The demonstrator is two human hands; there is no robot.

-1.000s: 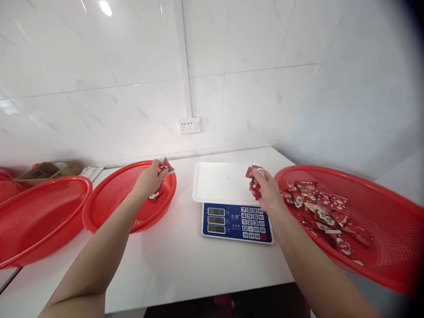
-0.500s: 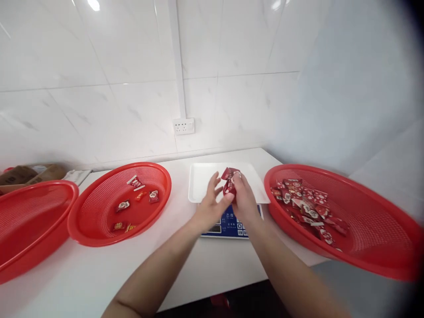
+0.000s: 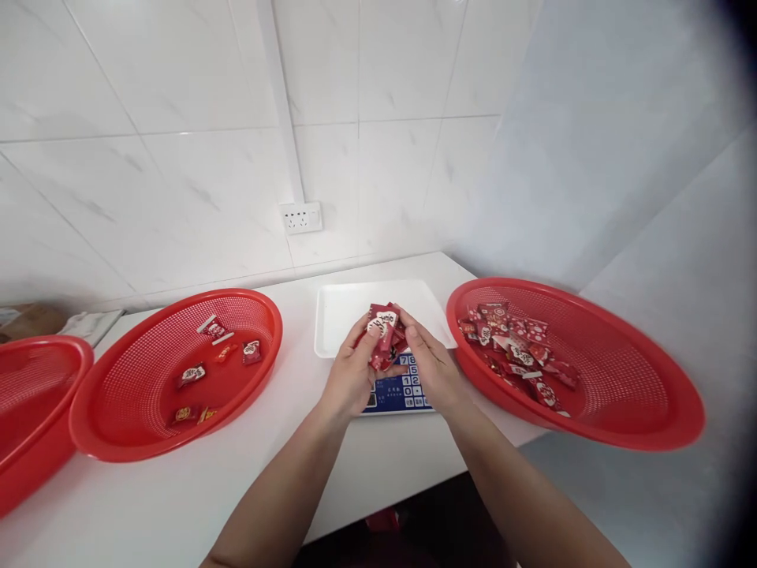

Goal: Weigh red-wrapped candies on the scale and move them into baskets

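Several red-wrapped candies (image 3: 385, 331) with white and dark lettering are cupped between my two hands, above the front of a digital scale. My left hand (image 3: 353, 367) is closed round their left side, its thumb lying across a wrapper. On the other side, my right hand (image 3: 430, 359) presses against them with its thumb and curled fingers. Behind and under the hands lies the scale's white tray (image 3: 337, 319). The blue keypad (image 3: 402, 394) shows partly between my wrists. The candies' exact number is hidden by the fingers.
To the right, a red mesh basket (image 3: 627, 394) holds a pile of similar candies. A left red basket (image 3: 147, 347) has several scattered pieces. Another red basket (image 3: 35, 418) is cut off at the far left. A wall socket (image 3: 301, 218) sits behind the white table (image 3: 284, 450).
My left hand has closed in on the candies, which both hands now hold together; before, its fingers were spread beside them. More wrappers show now. The view has shifted slightly.
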